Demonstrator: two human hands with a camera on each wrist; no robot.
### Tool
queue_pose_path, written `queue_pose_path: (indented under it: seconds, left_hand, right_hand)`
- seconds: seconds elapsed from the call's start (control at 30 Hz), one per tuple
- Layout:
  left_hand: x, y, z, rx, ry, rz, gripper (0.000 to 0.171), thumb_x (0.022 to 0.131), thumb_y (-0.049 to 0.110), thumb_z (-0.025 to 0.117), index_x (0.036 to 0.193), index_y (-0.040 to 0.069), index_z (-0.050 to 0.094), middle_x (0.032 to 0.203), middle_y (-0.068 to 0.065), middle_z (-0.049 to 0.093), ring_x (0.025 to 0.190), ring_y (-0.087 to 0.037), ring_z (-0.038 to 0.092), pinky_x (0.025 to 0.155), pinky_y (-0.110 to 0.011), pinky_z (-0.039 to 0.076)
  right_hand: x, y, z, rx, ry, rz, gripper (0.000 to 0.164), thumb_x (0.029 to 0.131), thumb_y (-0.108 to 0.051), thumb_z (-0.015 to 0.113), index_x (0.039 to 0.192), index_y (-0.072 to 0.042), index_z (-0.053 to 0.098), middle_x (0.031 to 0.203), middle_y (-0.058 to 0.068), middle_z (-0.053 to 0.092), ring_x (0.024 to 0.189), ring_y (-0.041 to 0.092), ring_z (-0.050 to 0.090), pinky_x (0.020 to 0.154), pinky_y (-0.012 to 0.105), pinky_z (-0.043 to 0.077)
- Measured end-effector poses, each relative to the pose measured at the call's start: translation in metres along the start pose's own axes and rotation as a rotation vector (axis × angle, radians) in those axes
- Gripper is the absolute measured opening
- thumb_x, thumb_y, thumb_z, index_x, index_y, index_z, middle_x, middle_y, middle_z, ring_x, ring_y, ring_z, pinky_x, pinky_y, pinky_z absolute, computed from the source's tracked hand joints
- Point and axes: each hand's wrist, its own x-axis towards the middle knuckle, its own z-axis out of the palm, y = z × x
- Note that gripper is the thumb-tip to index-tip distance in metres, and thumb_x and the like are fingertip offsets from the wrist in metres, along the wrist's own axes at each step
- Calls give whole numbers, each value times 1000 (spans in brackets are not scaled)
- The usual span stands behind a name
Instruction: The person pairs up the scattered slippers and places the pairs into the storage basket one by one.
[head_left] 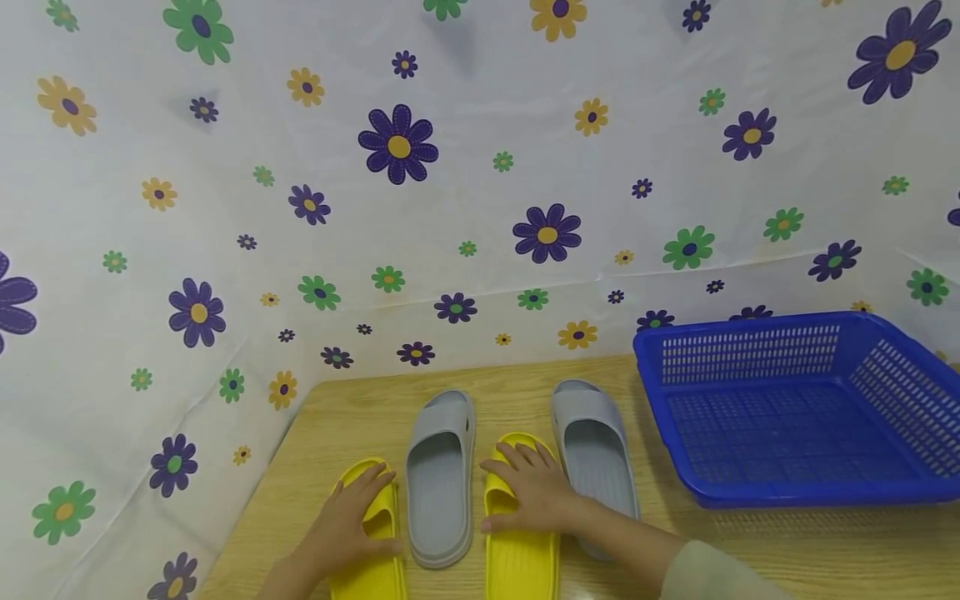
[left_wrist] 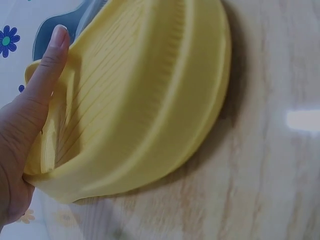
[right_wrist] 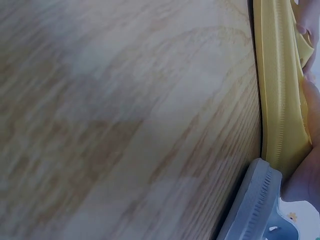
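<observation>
Two yellow slippers lie on the wooden tabletop with their toes pointing away from me. My left hand (head_left: 337,529) grips the left yellow slipper (head_left: 378,575) over its strap, the thumb on the inner side. Over the strap of the right yellow slipper (head_left: 521,567), my right hand (head_left: 536,492) holds on with its fingers spread toward the toe. In the left wrist view the thumb (left_wrist: 49,67) lies across the slipper's opening, and the other fingertips are hidden. A grey slipper (head_left: 438,500) sits between the yellow ones; another grey slipper (head_left: 597,454) is partly behind my right forearm.
A blue plastic basket (head_left: 795,493) with slotted walls stands at the right of the tabletop (head_left: 300,467). White cloth (head_left: 465,200) printed with purple, green and yellow flowers hangs behind the table and along the left side.
</observation>
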Motion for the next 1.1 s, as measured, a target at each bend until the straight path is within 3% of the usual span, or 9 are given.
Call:
queue_pose_path:
  seconds: [0.37,0.63,1.1]
  left_hand:
    - [-4,4,1,39,37,25,95,67,68,69,137,8,47,144,-17,42,130,-39,41,102,-71,22]
    - [-9,7,0,-12,15,-29,96,67,68,69,139,8,46,147,-17,39,132,-40,38,104,-66,25]
    - [-14,12,4,-5,38,-44,94,67,65,71,139,9,46,146,-18,39,128,-44,40,97,-69,29]
  right_hand:
    - [-4,-6,1,-8,20,34,77,78,-61,64,140,-19,44,148,15,34,133,40,34,109,62,18]
    - [-7,-11,2,-10,32,46,78,78,-62,63,139,-17,45,148,16,35,132,40,34,110,60,19]
    - [-11,-14,6,20,50,85,79,78,-65,61,139,-17,45,148,15,35,133,40,33,110,60,18]
